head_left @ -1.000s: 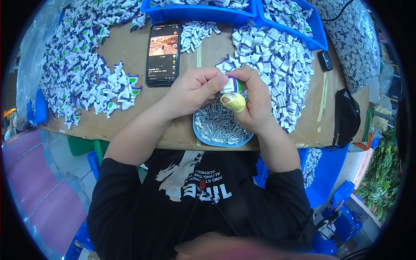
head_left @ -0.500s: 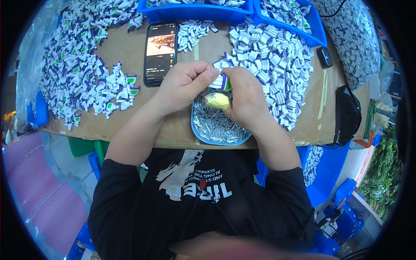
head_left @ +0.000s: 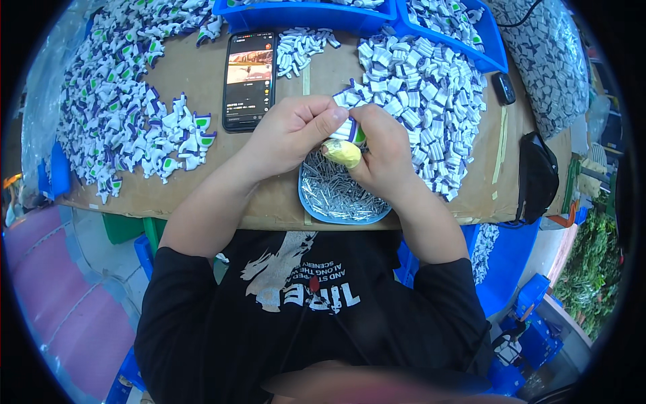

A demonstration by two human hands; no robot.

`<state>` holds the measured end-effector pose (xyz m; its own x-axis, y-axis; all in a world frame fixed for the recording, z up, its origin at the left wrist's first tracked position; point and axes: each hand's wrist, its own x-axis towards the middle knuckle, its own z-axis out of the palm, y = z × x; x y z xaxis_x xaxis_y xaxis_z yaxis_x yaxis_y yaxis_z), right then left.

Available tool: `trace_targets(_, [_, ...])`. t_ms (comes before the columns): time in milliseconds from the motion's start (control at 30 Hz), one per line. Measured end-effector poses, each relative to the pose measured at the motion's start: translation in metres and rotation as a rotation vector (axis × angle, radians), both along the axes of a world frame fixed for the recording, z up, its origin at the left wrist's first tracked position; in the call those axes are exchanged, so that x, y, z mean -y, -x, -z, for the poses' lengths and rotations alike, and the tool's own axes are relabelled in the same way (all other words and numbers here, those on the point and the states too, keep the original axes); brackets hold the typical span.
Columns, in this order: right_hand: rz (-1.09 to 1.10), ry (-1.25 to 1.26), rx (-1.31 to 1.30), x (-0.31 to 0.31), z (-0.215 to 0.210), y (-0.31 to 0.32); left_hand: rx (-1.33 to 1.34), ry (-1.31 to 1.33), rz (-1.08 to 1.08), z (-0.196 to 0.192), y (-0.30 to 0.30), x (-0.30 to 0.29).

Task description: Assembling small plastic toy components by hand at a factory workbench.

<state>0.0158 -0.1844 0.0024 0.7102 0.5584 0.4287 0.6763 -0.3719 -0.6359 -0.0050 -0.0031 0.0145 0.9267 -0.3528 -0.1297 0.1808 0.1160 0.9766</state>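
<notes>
Hands meet over the blue tray of metal pins [head_left: 340,195] at the worktop's near edge: left hand [head_left: 289,131] and right hand [head_left: 387,158], thumb taped yellow, both pinch one white-purple plastic clip [head_left: 348,129], likely mid pin-fitting; next move needs steady alignment, heap of clips [head_left: 431,94] just beside.

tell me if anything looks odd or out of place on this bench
Mostly orderly. Two oddities: a smartphone lies lit among the white parts, and the right hand has a thumb wrapped in yellow tape over the tray of metal pins.
</notes>
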Motion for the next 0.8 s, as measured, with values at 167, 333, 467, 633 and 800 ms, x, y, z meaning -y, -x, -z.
trace_targets(167, [-0.027, -0.115, -0.245, 0.003, -0.013, -0.002, 0.178, -0.175, -0.071, 0.010, -0.002, -0.005])
trace_targets(333, [-0.253, -0.579, -0.950, 0.014, -0.011, -0.004, 0.255, -0.127, -0.316, 0.016, -0.012, -0.024])
trace_targets(467, [-0.328, -0.834, -0.975, 0.039, -0.002, -0.021, 0.496, -0.459, -0.923, 0.023, -0.050, -0.078])
trace_targets(633, [-0.102, -1.309, -0.740, 0.020, -0.019, -0.023, 0.340, -1.189, -0.920, 0.045, -0.070, -0.139])
trace_targets(800, [-0.268, -0.206, -0.423, 0.019, -0.023, -0.008, 0.407, -1.514, -0.711, 0.072, -0.072, -0.149])
